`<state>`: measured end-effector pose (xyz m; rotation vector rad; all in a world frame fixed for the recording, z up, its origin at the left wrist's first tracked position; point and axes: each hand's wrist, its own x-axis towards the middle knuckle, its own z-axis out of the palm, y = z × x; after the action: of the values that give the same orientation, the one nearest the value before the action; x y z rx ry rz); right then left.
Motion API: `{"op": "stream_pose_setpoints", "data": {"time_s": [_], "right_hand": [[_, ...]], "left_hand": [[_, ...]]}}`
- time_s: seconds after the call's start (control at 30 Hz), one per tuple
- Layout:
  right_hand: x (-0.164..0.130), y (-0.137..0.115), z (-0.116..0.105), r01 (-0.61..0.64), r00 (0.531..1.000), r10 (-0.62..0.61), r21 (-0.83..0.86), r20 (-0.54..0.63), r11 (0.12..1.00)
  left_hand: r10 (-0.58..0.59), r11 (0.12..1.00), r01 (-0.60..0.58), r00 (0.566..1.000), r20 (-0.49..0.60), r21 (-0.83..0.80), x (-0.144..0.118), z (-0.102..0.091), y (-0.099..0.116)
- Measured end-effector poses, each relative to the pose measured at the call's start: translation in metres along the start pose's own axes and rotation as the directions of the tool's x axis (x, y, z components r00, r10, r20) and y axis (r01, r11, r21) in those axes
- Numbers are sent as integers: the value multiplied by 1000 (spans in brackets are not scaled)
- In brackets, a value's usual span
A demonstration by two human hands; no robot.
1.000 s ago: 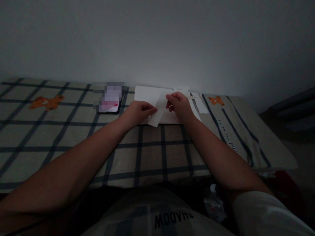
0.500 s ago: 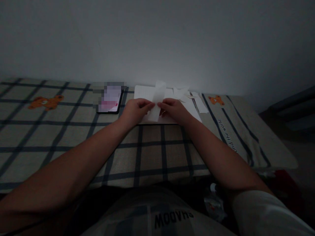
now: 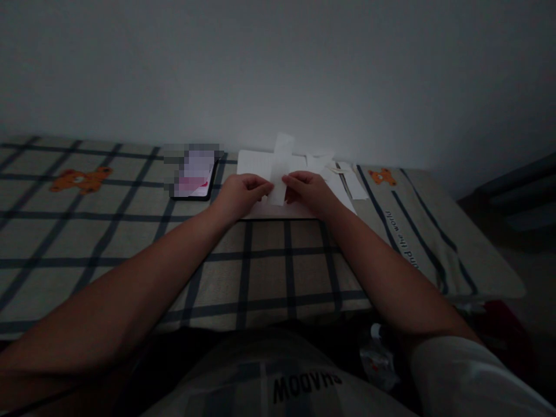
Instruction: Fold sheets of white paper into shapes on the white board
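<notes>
While the room is pretty dim, you can still make out both hands meeting over a narrow paper strip. The left hand has its thumb and fingers closed on the strip's left edge, and the right hand is doing the same on the right edge, so the fingertips of the two hands nearly face each other with only the strip between them. It's a pinch on both sides, not a full fist; the other fingers are curled loosely underneath. The strip stands nearly upright, tilted a bit to the right, with most of its length poking up above the fingertips and a short bit hanging below them.

Right under and behind the fingers lies a white sheet, flat on the checked blanket. The heels of both hands look like they rest at or near its front edge, though it's too dark to be sure they touch. Just past the right hand's fingers, further to the right, there's a little scatter of paper scraps, some overlapping the sheet. Off to the left of the left hand's knuckles, near but not touching, sits a phone with its screen lit. An orange bear print sits well apart to the left on the blanket.
</notes>
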<state>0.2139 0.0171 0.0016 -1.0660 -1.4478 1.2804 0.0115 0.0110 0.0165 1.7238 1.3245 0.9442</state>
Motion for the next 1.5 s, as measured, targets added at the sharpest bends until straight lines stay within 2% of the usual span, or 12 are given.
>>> {"op": "stream_pose_setpoints", "data": {"time_s": [0.1, 0.2, 0.33, 0.43, 0.6, 0.8, 0.87, 1.1, 1.23, 1.4, 1.5], "right_hand": [[0, 2, -1, 7, 999, -5, -60, 41, 998], [1, 4, -4, 33, 999, -32, -101, 16, 994], [1, 3, -6, 62, 997, -68, -164, -28, 985], [1, 1, -3, 31, 999, -36, -124, -33, 992], [1, 3, -2, -23, 999, 24, -27, 36, 999], [-1, 1, -3, 0, 1000, -1, -192, -3, 981], [-2, -1, -1, 6, 1000, -11, -194, -20, 981], [-3, -4, 3, -39, 994, 47, -82, 94, 996], [-5, -8, 2, -17, 996, 31, -158, 89, 987], [-7, -9, 7, -23, 996, 43, -247, 74, 969], [-6, -6, 6, 54, 998, -43, -318, 42, 947]], "left_hand": [[42, 999, -42, 999, -32, 18, 0, 1, -2], [24, 999, -23, 999, -40, 22, 0, 3, -3], [-3, 1000, 3, 1000, 22, 15, 1, 4, -6], [16, 1000, -16, 999, 35, 9, 3, 3, -9], [58, 998, -59, 997, -43, -14, 4, 4, -11], [79, 996, -78, 997, -19, 38, 4, 4, -9], [83, 996, -82, 996, -23, 38, 5, 4, -10], [82, 996, -86, 992, -100, -36, 7, 8, -15], [65, 993, -73, 994, -84, -93, 4, 7, -10], [31, 962, -73, 986, -162, -263, 3, 6, -4], [-39, 915, -35, 984, -175, -401, 5, 7, -5]]}}
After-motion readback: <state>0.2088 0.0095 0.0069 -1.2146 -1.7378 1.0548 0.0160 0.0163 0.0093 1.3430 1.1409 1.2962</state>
